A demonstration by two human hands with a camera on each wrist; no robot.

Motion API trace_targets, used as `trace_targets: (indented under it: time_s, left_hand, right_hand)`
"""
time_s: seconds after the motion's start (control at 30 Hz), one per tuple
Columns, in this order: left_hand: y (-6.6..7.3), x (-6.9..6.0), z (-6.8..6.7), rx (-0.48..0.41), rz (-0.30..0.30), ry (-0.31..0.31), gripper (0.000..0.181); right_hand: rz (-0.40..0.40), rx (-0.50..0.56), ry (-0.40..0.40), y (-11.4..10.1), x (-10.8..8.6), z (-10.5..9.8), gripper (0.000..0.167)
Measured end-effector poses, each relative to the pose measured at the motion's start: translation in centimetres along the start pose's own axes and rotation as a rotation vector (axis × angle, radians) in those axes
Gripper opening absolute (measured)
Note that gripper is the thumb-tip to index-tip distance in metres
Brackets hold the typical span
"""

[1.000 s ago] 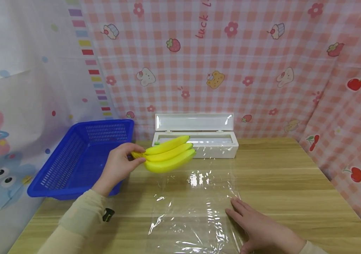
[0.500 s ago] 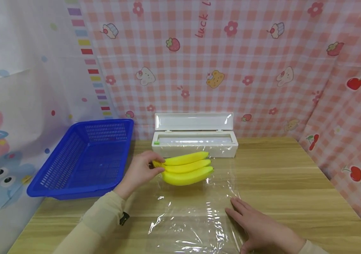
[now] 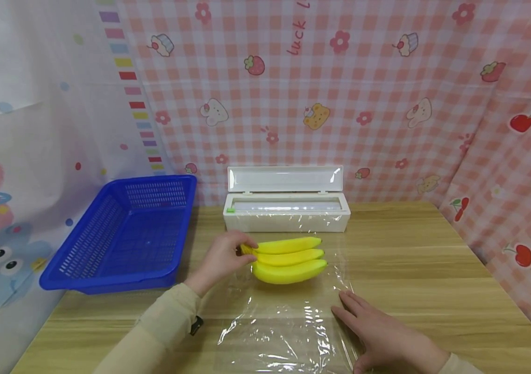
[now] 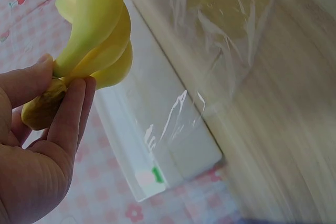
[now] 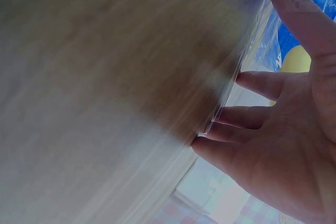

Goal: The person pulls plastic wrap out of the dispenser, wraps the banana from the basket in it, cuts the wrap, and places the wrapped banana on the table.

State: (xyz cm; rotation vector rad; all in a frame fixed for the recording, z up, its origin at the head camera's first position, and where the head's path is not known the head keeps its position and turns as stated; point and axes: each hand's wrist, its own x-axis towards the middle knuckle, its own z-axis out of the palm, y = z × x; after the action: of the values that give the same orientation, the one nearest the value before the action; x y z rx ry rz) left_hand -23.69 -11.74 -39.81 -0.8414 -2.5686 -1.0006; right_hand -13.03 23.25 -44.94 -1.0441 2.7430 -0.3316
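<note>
Bananas [image 3: 289, 258], three visible from my head view, lie over the stretch of clear film [image 3: 274, 327] near the white box [image 3: 288, 222]; I can't tell whether they touch it. My left hand [image 3: 222, 257] pinches them by the stem [image 4: 43, 107]. My right hand [image 3: 386, 332] grasps nothing, its fingers outstretched with the tips on the film's right edge. As I judge it, the preparation is done: the box's lid [image 3: 286, 179] is up, and film runs down its front and across the surface [image 3: 414, 254]. Left undone: the bunch isn't released, and no film is folded over it.
</note>
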Motion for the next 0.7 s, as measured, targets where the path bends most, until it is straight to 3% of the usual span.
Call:
trace_targets:
  time_s: [0.7]
  left_hand:
    - [-0.1,0.8,1.8,-0.016,-0.034,-0.085,0.017]
  right_hand:
    - [-0.002,-0.004,0.006,-0.1,0.0,-0.1,0.114]
